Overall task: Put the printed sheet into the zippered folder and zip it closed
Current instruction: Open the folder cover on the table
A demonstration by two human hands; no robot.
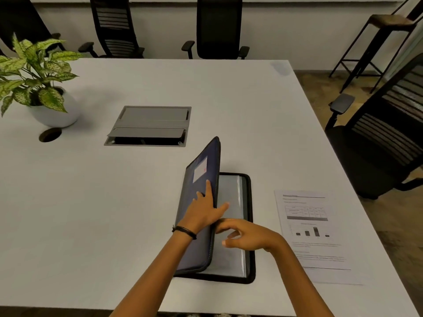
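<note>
1. A person's left grip (202,211) pinches the raised cover (199,179) of a zippered folder (250,225) on a white counter (91,202). The fingers lie fairly straight on the cover's dark blue outer face and the thumb is tucked behind its free edge.
2. The folder lies unzipped near the counter's front edge. Its cover stands almost upright, hinged along the left side. Its lower half lies flat and shows clear plastic sleeves (231,259) inside a black zip border.
3. The right grip (249,235) hovers over the open lower half, just beside the cover's edge. Its fingers are loosely curled and closed round nothing that shows. They are blurred, and whether the fingertips touch the cover cannot be told.
4. The printed sheet (313,236), bearing a table, a bar chart and lines of text, lies flat on the counter just to the right of the folder, apart from both hands.
5. A dark band (184,232) circles the left wrist.
6. Further back on the counter a grey cable hatch (148,125) sits with its lid partly lifted. To its left are a round cable hole (50,135) and a leafy plant (34,65) in a white pot (57,115).
7. Black office chairs (219,26) line the far side, another chair (389,133) stands at the right, and a tall stool (386,21) stands behind it.
</note>
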